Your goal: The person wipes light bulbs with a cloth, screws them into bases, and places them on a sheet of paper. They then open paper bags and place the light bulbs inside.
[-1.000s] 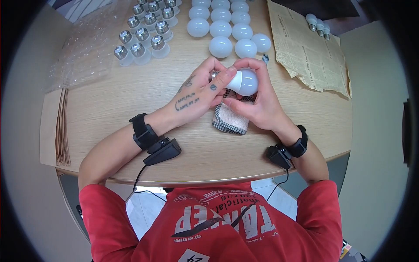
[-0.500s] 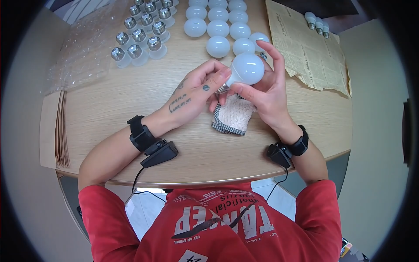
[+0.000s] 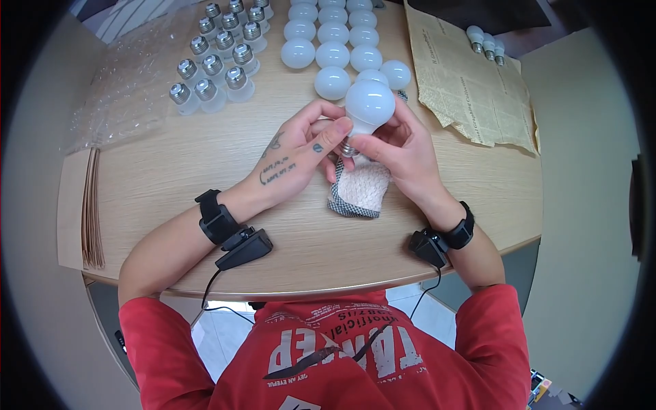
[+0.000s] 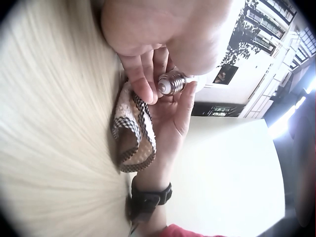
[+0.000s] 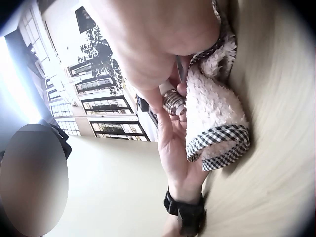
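Left hand (image 3: 290, 154) and right hand (image 3: 411, 157) pinch the screw-base light bulb (image 3: 371, 104) between them, long axis slanting away, round end outermost.

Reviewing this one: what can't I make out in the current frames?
- Head: part of the held bulb, its screw base partly covered by the left hand and right hand.
- Each wrist view: most of that bulb, behind the nearer hand.
- Head: far end of the cloth, behind the hands.
- Head: farthest white bulbs, cut by the top edge.
- Head: brown paper's smallest print, too small.
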A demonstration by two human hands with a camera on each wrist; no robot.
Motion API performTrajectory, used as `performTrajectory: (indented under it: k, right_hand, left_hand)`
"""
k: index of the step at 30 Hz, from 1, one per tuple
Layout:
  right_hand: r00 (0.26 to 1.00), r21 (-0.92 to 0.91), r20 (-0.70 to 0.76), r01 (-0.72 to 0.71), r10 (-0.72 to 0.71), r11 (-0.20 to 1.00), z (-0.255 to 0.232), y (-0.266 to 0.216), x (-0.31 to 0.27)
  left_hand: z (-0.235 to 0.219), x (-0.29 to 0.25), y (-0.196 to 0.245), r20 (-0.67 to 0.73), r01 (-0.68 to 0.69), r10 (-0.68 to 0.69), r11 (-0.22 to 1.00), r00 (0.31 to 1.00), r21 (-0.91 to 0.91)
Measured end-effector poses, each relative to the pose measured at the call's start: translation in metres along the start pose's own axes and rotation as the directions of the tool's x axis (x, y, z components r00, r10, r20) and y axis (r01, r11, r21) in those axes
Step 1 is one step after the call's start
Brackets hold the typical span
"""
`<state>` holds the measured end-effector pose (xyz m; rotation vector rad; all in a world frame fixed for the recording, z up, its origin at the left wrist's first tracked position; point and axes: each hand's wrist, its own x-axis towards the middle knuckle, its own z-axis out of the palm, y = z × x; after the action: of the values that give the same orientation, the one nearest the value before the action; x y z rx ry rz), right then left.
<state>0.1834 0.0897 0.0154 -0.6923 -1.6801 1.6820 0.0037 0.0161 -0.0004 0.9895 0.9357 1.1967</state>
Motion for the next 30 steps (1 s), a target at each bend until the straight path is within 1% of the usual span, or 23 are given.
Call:
performTrajectory:
  k: [3,6,9,11,13,15,16,17,20,23,26,28,30]
  right_hand:
    - [0.996,0.064,0.022,-0.084,0.083,0.994,0.0,-0.004,0.001]
    - [0.998,0.009,-0.034,-0.049,0.049,0.999,0.001,-0.012,-0.001]
    - [0.978,-0.091,-0.194,0.058,-0.075,0.994,-0.013,-0.034,0.007]
    - [0.944,-0.301,-0.241,0.147,-0.224,0.942,-0.049,-0.046,0.028]
    - [0.921,-0.406,-0.284,0.137,-0.267,0.903,-0.094,-0.054,0.053]
    - [0.905,-0.443,-0.388,-0.017,-0.175,0.896,-0.15,-0.046,0.083]
    - [0.893,-0.542,-0.435,-0.156,-0.117,0.826,-0.18,-0.04,0.096]
    - [0.87,-0.62,-0.488,-0.29,-0.069,0.729,-0.207,-0.033,0.107]
    - [0.808,-0.695,-0.582,-0.44,-0.086,0.568,-0.253,-0.008,0.129]
    - [0.785,-0.787,-0.586,-0.491,-0.203,0.373,-0.292,0.016,0.149]
    - [0.815,-0.772,-0.577,-0.518,-0.064,0.369,-0.328,0.03,0.169]
    - [0.817,-0.777,-0.574,-0.52,-0.058,0.354,-0.347,0.038,0.18]
    - [0.821,-0.784,-0.567,-0.512,-0.07,0.351,-0.345,0.041,0.185]
  left_hand:
    - [-0.002,0.001,0.0,0.017,0.015,-0.015,1.0,1.0,-0.008]
    - [-0.004,0.003,-0.004,0.017,0.011,-0.011,1.0,1.0,0.018]
    - [-0.004,0.003,-0.005,0.044,-0.022,0.022,1.0,0.999,-0.014]
    - [-0.003,0.003,-0.004,0.052,-0.012,0.012,1.0,0.999,0.002]
    - [-0.002,0.003,-0.003,0.061,-0.006,0.005,1.0,0.998,0.02]
    - [-0.002,0.004,-0.001,0.071,-0.004,0.001,0.999,0.997,0.045]
    - [-0.002,0.004,-0.001,0.074,-0.004,0.001,0.999,0.997,0.043]
    - [-0.003,0.003,-0.001,0.076,-0.005,0.001,0.999,0.997,0.042]
    - [-0.003,0.003,-0.001,0.068,0.011,-0.014,0.999,0.998,0.051]
    - [-0.001,0.002,0.001,0.061,0.026,-0.03,0.998,0.998,0.06]
    - [-0.002,0.003,0.002,0.064,0.034,-0.038,0.998,0.997,0.061]
    - [-0.001,0.003,0.002,0.065,0.038,-0.042,0.997,0.997,0.063]
    - [-0.001,0.002,0.004,0.063,0.044,-0.048,0.997,0.997,0.068]
